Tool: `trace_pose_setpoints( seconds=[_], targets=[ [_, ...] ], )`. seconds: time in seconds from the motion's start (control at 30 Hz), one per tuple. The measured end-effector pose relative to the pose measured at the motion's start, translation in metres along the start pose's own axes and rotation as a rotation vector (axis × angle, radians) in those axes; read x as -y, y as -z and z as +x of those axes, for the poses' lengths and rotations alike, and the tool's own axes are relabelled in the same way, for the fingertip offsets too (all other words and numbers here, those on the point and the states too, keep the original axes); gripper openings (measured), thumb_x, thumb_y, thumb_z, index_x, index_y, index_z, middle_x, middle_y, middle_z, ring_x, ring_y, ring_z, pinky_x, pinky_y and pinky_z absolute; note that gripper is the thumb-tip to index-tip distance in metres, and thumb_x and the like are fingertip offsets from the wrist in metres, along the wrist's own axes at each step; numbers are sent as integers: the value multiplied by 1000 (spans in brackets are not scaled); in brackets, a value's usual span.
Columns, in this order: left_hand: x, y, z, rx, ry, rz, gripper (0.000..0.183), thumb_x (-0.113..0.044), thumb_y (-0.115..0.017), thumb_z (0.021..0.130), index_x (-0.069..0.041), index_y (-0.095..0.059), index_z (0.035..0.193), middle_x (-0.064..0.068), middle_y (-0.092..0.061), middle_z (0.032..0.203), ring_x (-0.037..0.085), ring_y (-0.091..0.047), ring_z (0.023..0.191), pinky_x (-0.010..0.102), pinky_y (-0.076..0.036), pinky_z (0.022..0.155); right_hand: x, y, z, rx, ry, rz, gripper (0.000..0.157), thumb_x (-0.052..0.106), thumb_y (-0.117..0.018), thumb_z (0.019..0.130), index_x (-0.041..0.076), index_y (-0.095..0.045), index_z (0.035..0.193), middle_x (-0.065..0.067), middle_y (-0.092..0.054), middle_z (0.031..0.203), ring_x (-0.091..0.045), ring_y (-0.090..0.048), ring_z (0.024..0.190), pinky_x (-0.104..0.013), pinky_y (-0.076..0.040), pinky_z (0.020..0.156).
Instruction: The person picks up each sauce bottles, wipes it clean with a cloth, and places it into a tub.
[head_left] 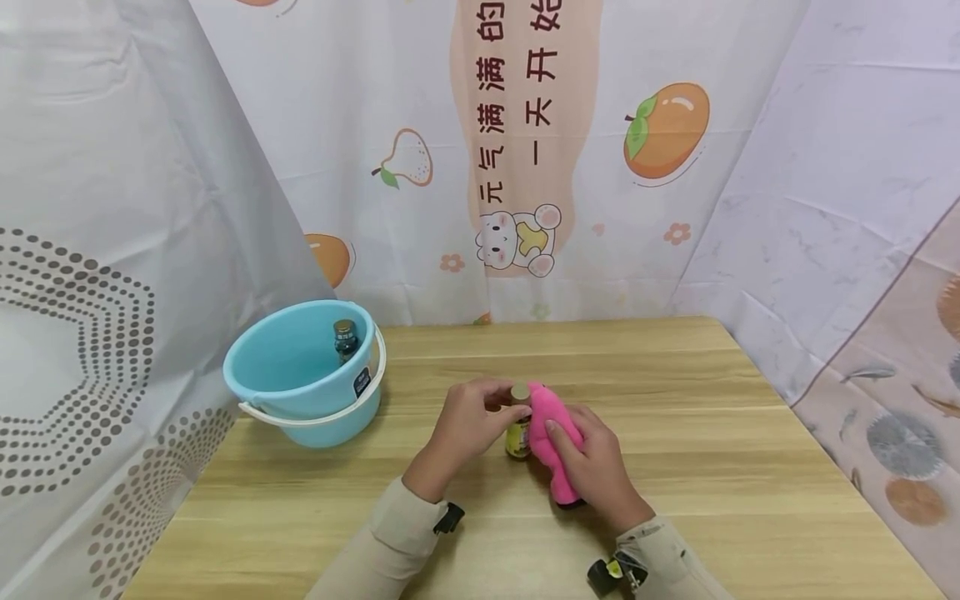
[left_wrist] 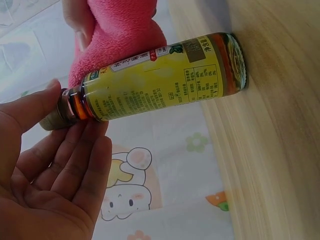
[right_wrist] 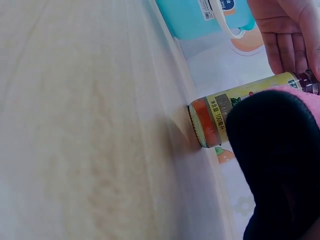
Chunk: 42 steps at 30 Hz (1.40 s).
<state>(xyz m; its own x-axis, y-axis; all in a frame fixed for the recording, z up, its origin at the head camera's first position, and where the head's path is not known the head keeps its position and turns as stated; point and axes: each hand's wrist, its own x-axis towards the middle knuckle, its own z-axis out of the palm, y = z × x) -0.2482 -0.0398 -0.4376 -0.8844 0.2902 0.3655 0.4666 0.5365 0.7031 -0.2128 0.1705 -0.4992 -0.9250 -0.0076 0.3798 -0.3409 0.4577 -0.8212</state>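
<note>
Yellow-labelled bottle [head_left: 517,439] held upright at desk [head_left: 712,467]; base contact cannot be told for certain. Bottle's cap [left_wrist: 54,120] pinched, thumb against fingertip, by left grip [head_left: 471,417]. Pink plush toy [head_left: 550,423] clasped in right grip [head_left: 600,462], held close beside bottle. Blue bucket [head_left: 277,354] placed toward far left, gold-capped dark bottle [head_left: 346,342] contained inside.

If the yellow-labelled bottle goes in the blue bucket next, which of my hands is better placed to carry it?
Probably your left hand: it pinches the bottle near its cap and is closer to the bucket. Your right hand grips the pink fuzzy item.
</note>
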Motion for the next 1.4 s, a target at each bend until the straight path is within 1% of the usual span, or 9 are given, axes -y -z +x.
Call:
trace_pose_setpoints(
  seconds=[0.17, 0.33, 0.5, 0.73, 0.9, 0.97, 1.07, 1.23, 1.4],
  targets=[
    [0, -1, 0, -6, -15, 6, 33, -28, -84, 89, -10, -78, 115, 1, -77, 99, 15, -75, 92, 33, -64, 80, 1, 1, 1, 26, -49, -25, 31, 42, -65, 102, 19, -75, 120, 5, -69, 123, -12, -66, 106, -32, -59, 88],
    [1, -2, 0, -2, -14, 16, 31, -29, -83, 90, -11, -78, 115, 0, -77, 100, 12, -74, 92, 30, -63, 80, -1, 0, 0, 41, -79, -60, 29, 38, -68, 101, 17, -76, 120, 2, -70, 122, -15, -66, 106, -33, -58, 87],
    [-1, -2, -1, 1, -10, 9, 32, -29, -83, 90, -10, -78, 116, 1, -77, 101, 13, -75, 93, 31, -63, 80, -2, 0, 0, 62, -103, -88, 30, 38, -67, 102, 14, -76, 119, -1, -71, 121, -16, -65, 104, -32, -56, 83],
    [-3, 0, -3, 4, 6, -7, 35, -29, -83, 90, -8, -77, 118, 2, -78, 102, 14, -75, 92, 30, -63, 79, -2, -1, -1, 100, -148, -132, 27, 33, -69, 101, 13, -77, 117, -4, -71, 118, -18, -66, 104, -34, -56, 84],
    [-4, 1, -3, 7, 6, -4, 34, -29, -82, 90, -9, -77, 118, 1, -78, 102, 13, -75, 92, 28, -62, 79, -4, -2, 0, 138, -200, -152, 24, 32, -69, 101, 13, -77, 112, -5, -70, 112, -17, -64, 95, -30, -53, 76],
    [-4, 1, -3, 8, 4, -6, 34, -29, -82, 90, -9, -77, 118, 1, -78, 102, 13, -75, 92, 29, -63, 80, -6, -2, 0, 150, -212, -156, 22, 32, -69, 101, 13, -76, 109, -6, -70, 109, -16, -63, 91, -29, -52, 72],
    [-4, 1, -4, 11, 5, -11, 34, -29, -82, 91, -10, -77, 118, 2, -78, 103, 14, -75, 92, 31, -63, 80, -7, -2, 1, 160, -218, -164, 23, 33, -70, 100, 12, -76, 108, -6, -70, 108, -16, -62, 90, -28, -51, 70],
    [-4, 1, -4, 16, 11, -32, 35, -28, -82, 91, -8, -76, 120, 3, -78, 104, 16, -75, 95, 35, -64, 82, -8, -2, 1, 162, -219, -174, 25, 33, -70, 100, 12, -76, 111, -6, -70, 109, -16, -62, 91, -29, -51, 72],
    [-2, 1, -3, 16, 13, -46, 38, -30, -82, 91, -8, -76, 121, 3, -78, 105, 19, -76, 96, 37, -63, 85, -7, -2, 0, 162, -225, -172, 26, 33, -70, 100, 11, -75, 112, -6, -70, 109, -16, -62, 92, -29, -52, 71]
  ],
)
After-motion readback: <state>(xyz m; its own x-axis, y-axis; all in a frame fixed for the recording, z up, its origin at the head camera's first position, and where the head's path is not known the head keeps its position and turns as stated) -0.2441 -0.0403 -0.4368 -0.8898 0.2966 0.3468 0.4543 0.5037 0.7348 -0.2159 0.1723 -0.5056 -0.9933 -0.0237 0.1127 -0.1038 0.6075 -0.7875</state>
